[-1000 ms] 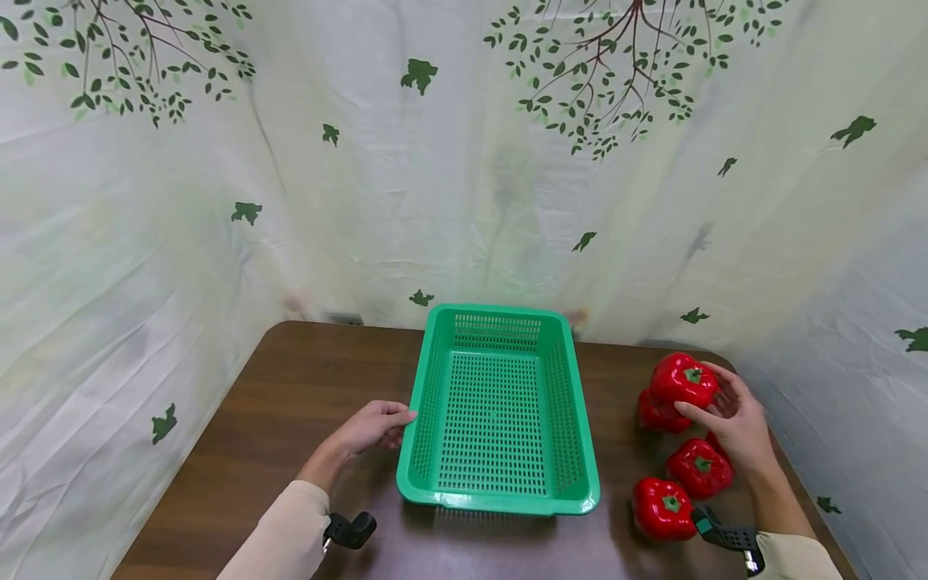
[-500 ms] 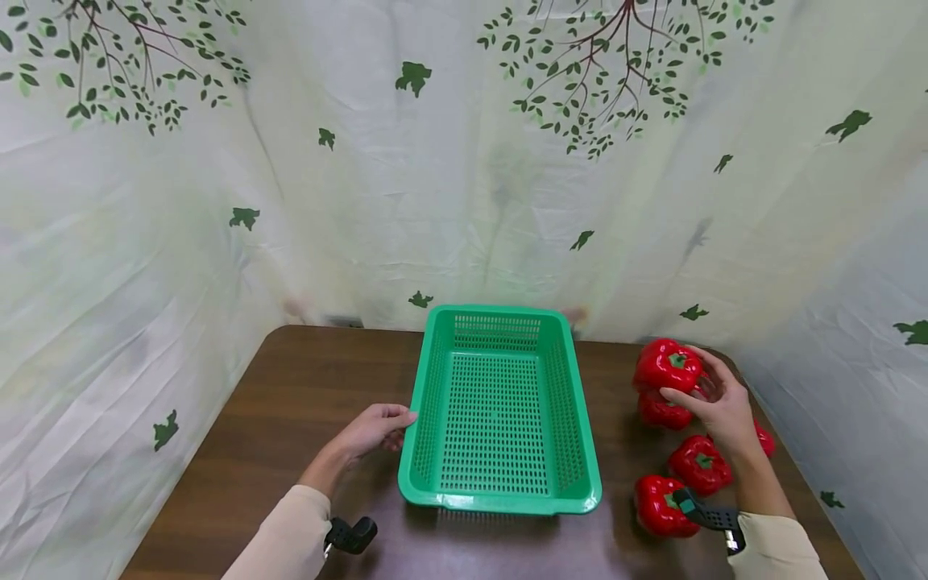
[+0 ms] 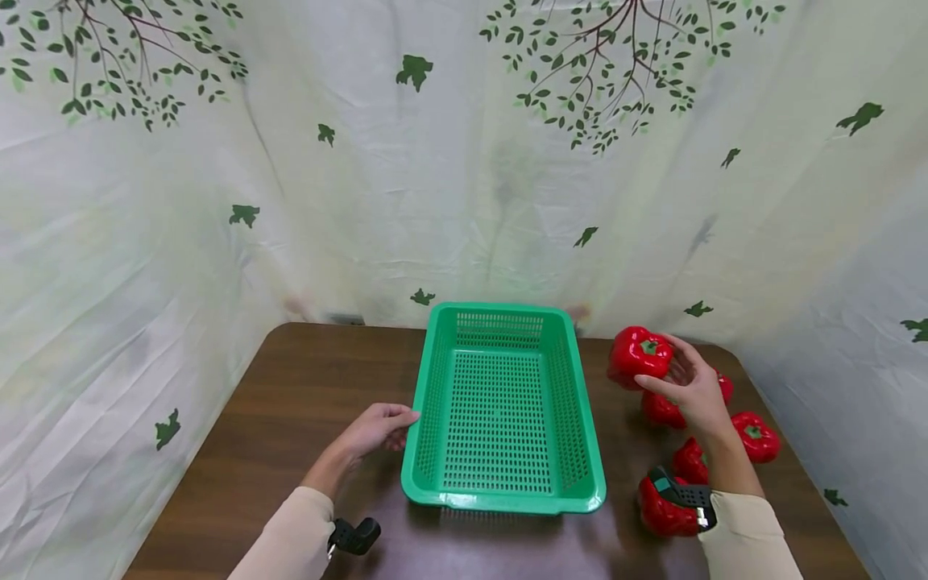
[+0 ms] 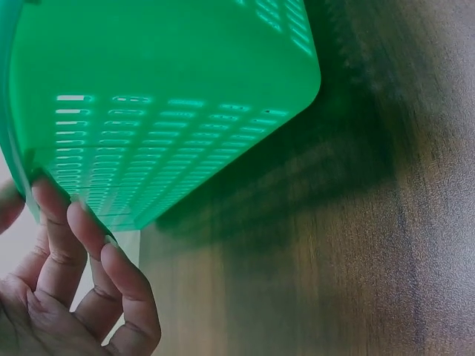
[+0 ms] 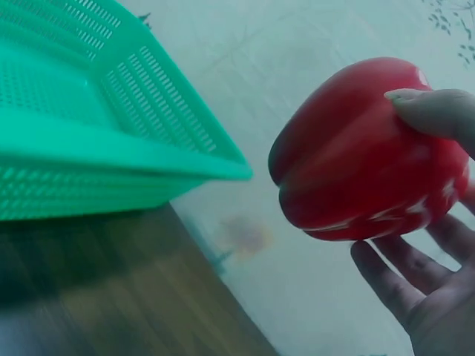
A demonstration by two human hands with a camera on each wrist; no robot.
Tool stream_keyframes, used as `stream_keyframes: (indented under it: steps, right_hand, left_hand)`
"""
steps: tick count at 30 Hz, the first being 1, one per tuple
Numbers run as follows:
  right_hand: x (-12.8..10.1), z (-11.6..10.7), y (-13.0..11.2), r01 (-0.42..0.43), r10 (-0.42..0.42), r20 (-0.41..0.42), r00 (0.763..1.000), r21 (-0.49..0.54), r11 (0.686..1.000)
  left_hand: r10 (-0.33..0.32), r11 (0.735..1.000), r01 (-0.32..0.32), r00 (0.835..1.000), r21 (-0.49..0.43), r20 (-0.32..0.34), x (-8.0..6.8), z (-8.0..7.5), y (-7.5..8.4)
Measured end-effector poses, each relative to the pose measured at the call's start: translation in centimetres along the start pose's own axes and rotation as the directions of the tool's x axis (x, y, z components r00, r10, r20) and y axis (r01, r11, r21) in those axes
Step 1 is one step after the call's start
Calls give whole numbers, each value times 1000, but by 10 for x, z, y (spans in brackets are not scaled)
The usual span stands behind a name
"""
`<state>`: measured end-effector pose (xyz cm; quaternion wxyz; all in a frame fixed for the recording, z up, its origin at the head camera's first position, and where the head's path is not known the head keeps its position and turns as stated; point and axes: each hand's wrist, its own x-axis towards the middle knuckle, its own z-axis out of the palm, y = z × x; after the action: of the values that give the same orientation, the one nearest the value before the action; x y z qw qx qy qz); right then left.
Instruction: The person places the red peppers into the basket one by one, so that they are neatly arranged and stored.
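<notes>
A green plastic basket (image 3: 500,503) with slotted walls stands mid-table, with nothing inside it. My left hand (image 3: 379,428) pinches its left rim between thumb and fingers; the left wrist view shows the fingertips at the rim of the basket (image 4: 171,67). At the far right, my right hand (image 3: 692,387) holds a glossy red bell pepper (image 3: 638,354) by its side, raised above the other peppers. In the right wrist view the bell pepper (image 5: 356,156) is off the table, thumb on one side and fingers beneath, just right of the basket's corner.
Several more red bell peppers lie on the right of the brown wooden table (image 3: 326,362), including one pepper (image 3: 756,437) near the right edge and another pepper (image 3: 663,511) partly behind the wrist camera. A pale leaf-printed curtain (image 3: 464,201) hangs around the table.
My right hand has carried the held bell pepper leftward and away from me, toward the basket. My left hand keeps its pinch on the rim.
</notes>
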<state>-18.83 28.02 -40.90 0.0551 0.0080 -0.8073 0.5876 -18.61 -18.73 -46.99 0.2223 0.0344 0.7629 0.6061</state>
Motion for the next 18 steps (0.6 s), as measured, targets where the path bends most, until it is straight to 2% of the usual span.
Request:
stream_keyframes:
  steps: [9,18]
  right_hand:
    - [14,19,-11,2,-5,67,998,42,999]
    - [30,42,-20,70,-81,113,990,90,993]
  left_hand:
    - [-8,1000,8,1000,16,-13,1,0,0]
    - [-23,1000,23,1000,10,-18,1,0,1]
